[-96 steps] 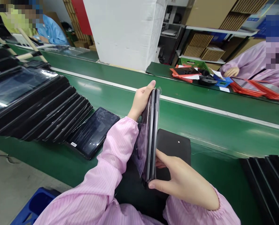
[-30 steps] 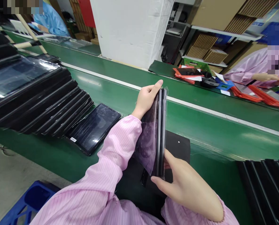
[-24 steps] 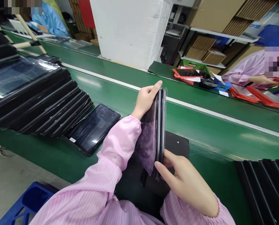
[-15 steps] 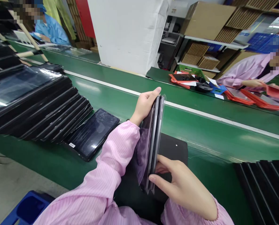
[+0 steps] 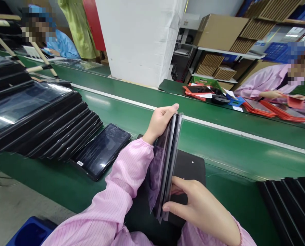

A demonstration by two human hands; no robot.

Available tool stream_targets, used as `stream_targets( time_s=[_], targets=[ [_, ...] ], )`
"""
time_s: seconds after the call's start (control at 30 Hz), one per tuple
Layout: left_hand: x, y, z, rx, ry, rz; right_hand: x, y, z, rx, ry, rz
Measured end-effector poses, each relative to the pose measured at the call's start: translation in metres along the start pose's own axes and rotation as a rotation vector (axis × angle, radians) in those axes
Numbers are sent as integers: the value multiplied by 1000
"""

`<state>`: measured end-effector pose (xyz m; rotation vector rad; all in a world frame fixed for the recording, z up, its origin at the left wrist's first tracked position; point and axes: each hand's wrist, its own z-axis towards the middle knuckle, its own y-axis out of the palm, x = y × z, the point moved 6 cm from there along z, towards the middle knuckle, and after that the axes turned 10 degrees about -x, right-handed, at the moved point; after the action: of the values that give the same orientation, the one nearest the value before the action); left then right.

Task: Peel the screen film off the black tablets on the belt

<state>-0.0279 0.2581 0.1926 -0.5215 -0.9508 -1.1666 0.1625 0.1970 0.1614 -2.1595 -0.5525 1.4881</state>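
Two tablets [image 5: 171,160] in clear plastic film stand on edge between my hands, pressed face to face and tilted slightly. My left hand [image 5: 160,121] grips their far upper end, its thumb lying along the top edge. At the near lower end, my right hand [image 5: 196,201] pinches them, thumb on the edge and fingers behind. Below them a black mat [image 5: 189,165] lies on the green work surface. A single tablet [image 5: 103,150] with a small white label lies screen up to the left of my left sleeve.
Overlapping rows of tablets [image 5: 47,126] lean at the left, and more dark tablets [image 5: 291,201] are at the lower right. Across the green bench [image 5: 244,153], a co-worker in pink [image 5: 267,80] handles red sleeves [image 5: 278,109]. A blue stool [image 5: 30,232] stands below left.
The view has tipped slightly, so everything sits a little lower. Both hands keep their hold on the two tablets, with hardly any change in their posture.
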Motion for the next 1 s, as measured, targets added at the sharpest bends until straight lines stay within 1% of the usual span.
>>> stream_targets(
  time_s=[0.23, 0.4, 0.53, 0.6, 0.73, 0.8, 0.87, 1.0],
  targets=[
    [3, 1, -2, -8, -4, -31, -1, 0, -2, 20, -4, -60],
    [9, -1, -8, -4, 18, -22, -3, 0, 2, 33, -40, 9],
    [19, -3, -17, 24, 64, 5, -5, -3, 4, 172, -95, 105],
    [25, -3, -23, 4, 110, 20, -7, -6, 7, 258, -156, 159],
    [35, 0, -35, -134, 229, 114, -16, -20, 14, 479, -326, 303],
    [37, 2, -39, -194, 256, 169, -21, -27, 18, 575, -401, 349],
    [37, 4, -42, -226, 261, 177, -25, -32, 23, 622, -458, 385],
    [39, 4, -47, -216, 286, 149, -29, -34, 30, 609, -522, 422]
  ],
)
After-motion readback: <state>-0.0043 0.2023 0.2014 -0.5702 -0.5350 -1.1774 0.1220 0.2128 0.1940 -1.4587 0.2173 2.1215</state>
